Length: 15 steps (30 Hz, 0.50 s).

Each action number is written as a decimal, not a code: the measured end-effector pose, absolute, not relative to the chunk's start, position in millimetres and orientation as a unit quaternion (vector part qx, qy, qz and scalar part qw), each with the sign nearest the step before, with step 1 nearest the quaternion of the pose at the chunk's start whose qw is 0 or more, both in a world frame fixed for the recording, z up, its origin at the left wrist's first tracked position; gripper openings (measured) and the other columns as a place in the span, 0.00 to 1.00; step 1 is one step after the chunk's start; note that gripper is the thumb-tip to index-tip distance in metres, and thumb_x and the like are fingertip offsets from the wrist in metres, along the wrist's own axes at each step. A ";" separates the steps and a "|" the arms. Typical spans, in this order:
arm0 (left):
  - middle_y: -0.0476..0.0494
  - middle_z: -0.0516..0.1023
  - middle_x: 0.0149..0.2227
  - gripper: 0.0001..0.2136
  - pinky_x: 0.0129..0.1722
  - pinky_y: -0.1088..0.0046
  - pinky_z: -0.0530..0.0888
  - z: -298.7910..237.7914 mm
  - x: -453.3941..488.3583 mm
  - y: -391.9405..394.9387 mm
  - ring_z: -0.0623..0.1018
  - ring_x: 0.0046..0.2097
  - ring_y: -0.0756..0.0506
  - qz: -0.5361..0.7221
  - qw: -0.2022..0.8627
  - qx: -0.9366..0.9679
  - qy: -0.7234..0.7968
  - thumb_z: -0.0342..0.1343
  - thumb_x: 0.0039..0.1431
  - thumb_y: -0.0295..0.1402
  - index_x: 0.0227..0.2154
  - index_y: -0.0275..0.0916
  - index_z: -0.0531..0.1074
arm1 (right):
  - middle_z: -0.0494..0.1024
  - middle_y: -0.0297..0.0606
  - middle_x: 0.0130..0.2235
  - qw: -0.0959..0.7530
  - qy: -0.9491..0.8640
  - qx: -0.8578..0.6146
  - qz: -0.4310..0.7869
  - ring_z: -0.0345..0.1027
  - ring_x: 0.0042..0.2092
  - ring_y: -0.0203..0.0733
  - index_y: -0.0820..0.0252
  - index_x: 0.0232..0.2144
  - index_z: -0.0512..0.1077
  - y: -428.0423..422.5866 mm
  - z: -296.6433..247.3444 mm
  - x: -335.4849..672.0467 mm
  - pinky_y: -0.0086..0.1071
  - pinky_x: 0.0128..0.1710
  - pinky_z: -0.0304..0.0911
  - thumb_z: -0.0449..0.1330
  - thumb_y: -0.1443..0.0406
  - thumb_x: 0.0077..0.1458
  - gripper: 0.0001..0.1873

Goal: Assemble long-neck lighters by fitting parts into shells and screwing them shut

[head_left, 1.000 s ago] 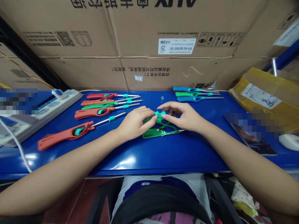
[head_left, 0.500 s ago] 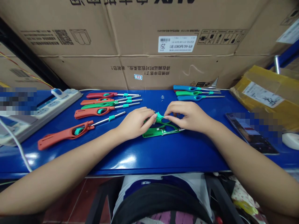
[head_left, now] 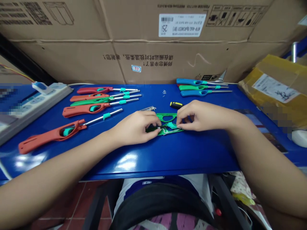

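Observation:
A green long-nosed lighter lies opened up before me. Its lower shell half (head_left: 165, 133) holds thin wires and a metal rod, and a teal trigger (head_left: 170, 125) sits in it. The other green shell half (head_left: 168, 115) lies just behind. My left hand (head_left: 137, 127) is closed at the lower half's left end, thumb and index finger beside a small white piece. At the right end, my right hand (head_left: 199, 116) pinches around the shell near the trigger; its fingers partly hide what they touch. A black and yellow screwdriver (head_left: 176, 104) lies behind my right hand.
Several lighters with red, orange and green bodies, an orange one (head_left: 52, 135) nearest, lie at left beside a power strip (head_left: 45, 100). Blue and green lighters (head_left: 196, 93) lie back right. A phone (head_left: 271, 135) and taped box (head_left: 275, 83) stand right; cardboard (head_left: 144, 73) walls the back.
Both hands have come down from the raised teal and green pieces to the lower shell half. The teal trigger now sits in it. The screwdriver and a clear part have come into view.

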<state>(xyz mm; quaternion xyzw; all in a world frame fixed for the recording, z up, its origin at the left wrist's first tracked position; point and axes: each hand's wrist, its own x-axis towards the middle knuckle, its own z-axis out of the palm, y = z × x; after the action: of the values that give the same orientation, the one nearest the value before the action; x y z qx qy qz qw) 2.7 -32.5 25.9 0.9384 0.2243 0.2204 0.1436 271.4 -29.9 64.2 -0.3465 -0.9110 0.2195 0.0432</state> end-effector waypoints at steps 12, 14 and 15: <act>0.47 0.80 0.34 0.05 0.34 0.76 0.72 28.1 0.8 -37.3 0.78 0.33 0.51 0.210 0.110 0.946 0.220 0.57 0.65 0.28 0.35 0.36 0.78 | 0.83 0.34 0.35 0.056 -0.905 -0.340 0.248 0.74 0.35 0.38 0.57 0.33 0.82 -32.3 66.1 273.8 0.30 0.38 0.65 0.62 0.65 0.58 0.07; 0.47 0.80 0.34 0.05 0.34 0.76 0.72 29.1 0.5 -38.1 0.78 0.34 0.50 0.204 0.109 0.947 0.224 0.57 0.64 0.28 0.35 0.36 0.79 | 0.83 0.33 0.35 0.049 -0.906 -0.337 0.252 0.74 0.35 0.38 0.57 0.33 0.82 -32.5 66.2 273.7 0.30 0.39 0.65 0.62 0.65 0.58 0.07; 0.47 0.80 0.34 0.05 0.34 0.75 0.72 29.5 0.5 -38.3 0.79 0.34 0.50 0.201 0.108 0.947 0.225 0.57 0.64 0.28 0.35 0.36 0.79 | 0.83 0.33 0.35 0.046 -0.907 -0.334 0.251 0.74 0.35 0.38 0.57 0.33 0.82 -32.6 66.2 273.4 0.30 0.38 0.65 0.62 0.65 0.58 0.07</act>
<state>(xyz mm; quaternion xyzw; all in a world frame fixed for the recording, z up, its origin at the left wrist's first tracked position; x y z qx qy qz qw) 0.5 -38.3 29.5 0.9474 0.2247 0.2011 0.1075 273.4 -32.6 66.2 -0.3344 -0.9073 0.2507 0.0456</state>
